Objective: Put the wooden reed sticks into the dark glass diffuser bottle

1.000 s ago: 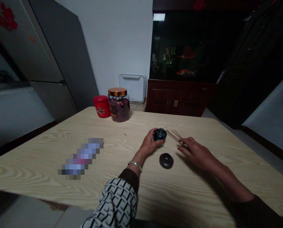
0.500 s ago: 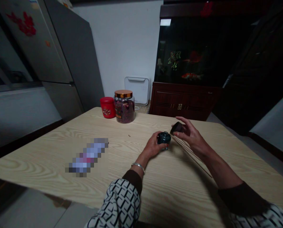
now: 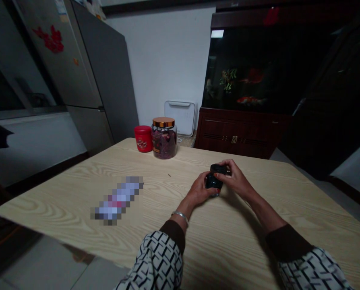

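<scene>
A small dark teal jar [image 3: 212,182] stands on the light wooden table [image 3: 156,225] near its middle. My left hand [image 3: 200,190] is wrapped round the jar's left side and holds it down. With my right hand [image 3: 233,178] I grip a dark round lid [image 3: 218,168] and press it onto the jar's top. The thin sticks seen earlier are hidden behind my right hand and forearm.
A glass jar with a copper lid [image 3: 164,138] and a red tin [image 3: 143,138] stand at the table's far edge. A blurred oblong object [image 3: 117,200] lies on the left. Beyond are a grey fridge [image 3: 86,72], a white appliance [image 3: 181,113] and a fish tank on a dark cabinet [image 3: 243,129].
My right hand picked the dark lid off the table, lifted it, and has brought it down onto the teal jar. My left hand has stayed on the jar. The view has shifted slightly.
</scene>
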`<state>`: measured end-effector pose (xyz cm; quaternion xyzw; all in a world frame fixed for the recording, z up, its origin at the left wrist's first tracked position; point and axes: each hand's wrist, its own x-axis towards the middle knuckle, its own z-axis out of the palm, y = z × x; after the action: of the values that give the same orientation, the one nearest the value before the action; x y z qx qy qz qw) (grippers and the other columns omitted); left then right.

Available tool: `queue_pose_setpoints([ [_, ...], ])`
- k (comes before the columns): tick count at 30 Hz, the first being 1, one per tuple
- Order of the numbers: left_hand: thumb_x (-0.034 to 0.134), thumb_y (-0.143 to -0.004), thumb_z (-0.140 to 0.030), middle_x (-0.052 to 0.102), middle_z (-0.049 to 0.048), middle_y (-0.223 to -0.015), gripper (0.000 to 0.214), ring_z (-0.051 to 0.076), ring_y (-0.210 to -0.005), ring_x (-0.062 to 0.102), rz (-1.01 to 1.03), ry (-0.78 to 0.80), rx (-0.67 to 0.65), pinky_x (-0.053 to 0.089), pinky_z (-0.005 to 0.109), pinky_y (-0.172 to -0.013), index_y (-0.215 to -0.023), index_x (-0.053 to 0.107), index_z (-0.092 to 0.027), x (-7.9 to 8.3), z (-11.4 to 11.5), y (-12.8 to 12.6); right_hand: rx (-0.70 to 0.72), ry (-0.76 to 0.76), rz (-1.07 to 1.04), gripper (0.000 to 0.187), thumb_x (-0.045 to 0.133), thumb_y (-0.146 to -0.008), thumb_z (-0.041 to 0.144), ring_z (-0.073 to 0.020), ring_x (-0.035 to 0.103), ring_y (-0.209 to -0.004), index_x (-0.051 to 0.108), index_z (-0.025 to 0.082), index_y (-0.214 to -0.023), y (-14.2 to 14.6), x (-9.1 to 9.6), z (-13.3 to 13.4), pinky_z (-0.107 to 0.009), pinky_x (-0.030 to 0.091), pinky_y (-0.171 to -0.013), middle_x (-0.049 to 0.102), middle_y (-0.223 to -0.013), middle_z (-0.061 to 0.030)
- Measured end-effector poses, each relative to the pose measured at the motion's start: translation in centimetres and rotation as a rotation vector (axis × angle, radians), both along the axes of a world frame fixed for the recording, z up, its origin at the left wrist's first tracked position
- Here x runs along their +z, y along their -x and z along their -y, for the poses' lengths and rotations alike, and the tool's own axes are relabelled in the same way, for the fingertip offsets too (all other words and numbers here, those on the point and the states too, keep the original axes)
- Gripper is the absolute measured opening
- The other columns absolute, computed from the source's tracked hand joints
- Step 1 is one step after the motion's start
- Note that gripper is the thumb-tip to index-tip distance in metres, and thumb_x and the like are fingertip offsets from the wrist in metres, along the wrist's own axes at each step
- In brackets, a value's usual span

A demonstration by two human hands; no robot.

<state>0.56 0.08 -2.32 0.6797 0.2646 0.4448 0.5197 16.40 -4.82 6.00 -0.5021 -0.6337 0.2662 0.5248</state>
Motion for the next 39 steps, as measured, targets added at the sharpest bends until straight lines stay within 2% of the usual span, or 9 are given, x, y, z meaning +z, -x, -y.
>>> queue_pose_setpoints([
  [3,0.083,-0.065,-0.022,0.061,0.0124,-0.128,0.075,0.026,-0.115,0.058,0.013,0.026,-0.023,0.045,0.040,-0.101,-0.133,0.052,-0.018,0.5,0.3,0.1,0.054,0.070,0.191,0.055,0.072,-0.076,0.036,-0.0266,0.060,-0.116,0.055,0.025,-0.127,-0.9,1.3,-0.3,-0.042,0.047,-0.097,0.066,-0.121,-0.0089],
  [11,0.082,-0.064,-0.014,0.064,0.0137,-0.121,0.071,0.026,-0.112,0.060,0.081,0.096,-0.048,0.045,0.041,-0.101,-0.129,0.054,-0.015,0.9,0.7,0.3,0.165,0.127,0.618,0.041,0.073,-0.073,0.034,-0.0258,0.065,-0.095,0.068,0.022,-0.112,-1.5,4.7,-1.6,-0.036,0.048,-0.086,0.072,-0.105,-0.0059],
  [19,0.081,-0.065,-0.014,0.063,0.0135,-0.125,0.067,0.025,-0.111,0.061,0.081,0.070,-0.066,0.046,0.040,-0.100,-0.126,0.056,-0.015,0.7,0.4,0.2,-0.038,0.247,1.055,0.062,0.067,-0.078,0.060,-0.0322,0.067,-0.095,0.058,0.017,-0.122,-0.1,6.0,-1.1,-0.040,0.048,-0.082,0.072,-0.105,-0.0155],
  [22,0.080,-0.065,-0.012,0.063,0.0128,-0.124,0.064,0.025,-0.111,0.061,0.087,0.058,-0.069,0.045,0.039,-0.101,-0.124,0.057,-0.015,0.8,0.5,0.2,-0.042,0.246,0.986,0.081,0.062,-0.080,0.064,-0.0366,0.060,-0.117,0.043,0.017,-0.143,-0.5,5.7,-0.7,-0.047,0.046,-0.095,0.059,-0.135,-0.0216],
  [24,0.080,-0.064,-0.011,0.063,0.0129,-0.124,0.065,0.024,-0.111,0.061,0.086,0.067,-0.063,0.045,0.040,-0.101,-0.124,0.057,-0.015,0.9,0.5,0.1,0.081,0.218,0.822,0.093,0.066,-0.079,0.060,-0.0337,0.052,-0.131,0.028,0.019,-0.153,-1.1,5.6,-0.4,-0.044,0.045,-0.101,0.042,-0.153,-0.0208],
  [26,0.081,-0.063,-0.012,0.063,0.0134,-0.125,0.068,0.025,-0.111,0.061,0.089,0.077,-0.060,0.045,0.040,-0.102,-0.126,0.057,-0.015,0.9,0.5,0.1,0.220,0.210,0.673,0.097,0.069,-0.078,0.053,-0.0300,0.051,-0.132,0.021,0.020,-0.156,-1.8,5.7,0.0,-0.040,0.047,-0.099,0.041,-0.153,-0.0195],
  [30,0.082,-0.063,-0.014,0.063,0.0145,-0.125,0.069,0.025,-0.111,0.061,0.098,0.091,-0.067,0.045,0.041,-0.102,-0.128,0.056,-0.015,0.9,0.5,0.1,0.112,0.301,0.701,0.093,0.068,-0.080,0.052,-0.0261,0.069,-0.092,0.025,0.016,-0.154,-2.4,6.3,0.9,-0.035,0.051,-0.077,0.072,-0.103,-0.0128],
  [33,0.082,-0.063,-0.013,0.063,0.0146,-0.124,0.070,0.025,-0.109,0.061,0.066,0.093,-0.056,0.045,0.041,-0.100,-0.128,0.056,-0.015,0.8,0.4,0.2,-0.080,0.331,0.828,0.089,0.066,-0.079,0.063,-0.0252,0.068,-0.073,0.037,0.017,-0.148,-2.4,6.4,1.3,-0.034,0.048,-0.066,0.071,-0.079,-0.0067],
  [39,0.082,-0.064,-0.015,0.062,0.0142,-0.127,0.071,0.025,-0.110,0.061,0.085,0.078,-0.074,0.046,0.040,-0.099,-0.130,0.055,-0.016,0.4,0.2,0.3,0.093,0.087,0.782,0.089,0.075,-0.075,0.042,-0.0281,0.057,-0.123,0.034,0.023,-0.152,-2.2,5.1,0.9,-0.035,0.050,-0.087,0.051,-0.145,-0.0150],
])
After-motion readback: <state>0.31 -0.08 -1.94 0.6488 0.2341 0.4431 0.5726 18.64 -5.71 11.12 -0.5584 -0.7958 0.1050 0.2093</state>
